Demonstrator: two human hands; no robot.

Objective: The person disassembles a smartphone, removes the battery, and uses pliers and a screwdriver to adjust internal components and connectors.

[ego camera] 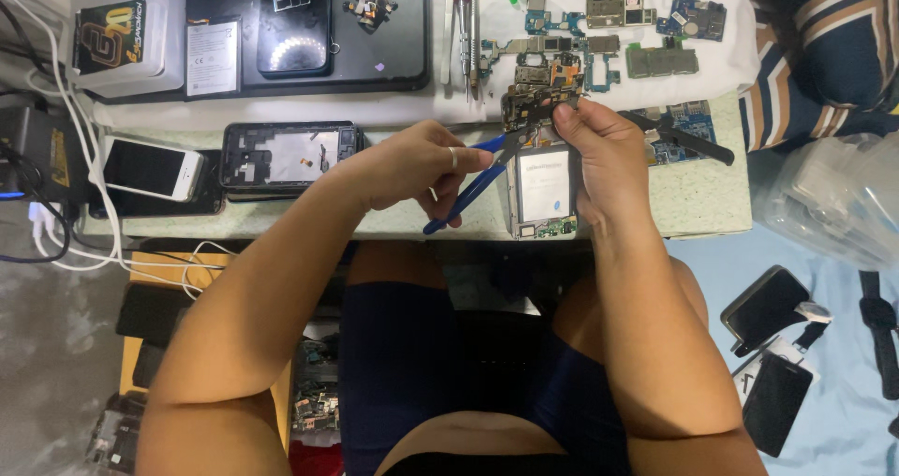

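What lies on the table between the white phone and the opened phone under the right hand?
A stripped black phone frame lies between the white phone and the opened phone, in the head view.

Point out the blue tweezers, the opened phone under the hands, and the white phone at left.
blue tweezers [465,198], head view, on the lower handle.
opened phone [543,188], head view, on its white battery.
white phone [150,168], head view, on the dark screen.
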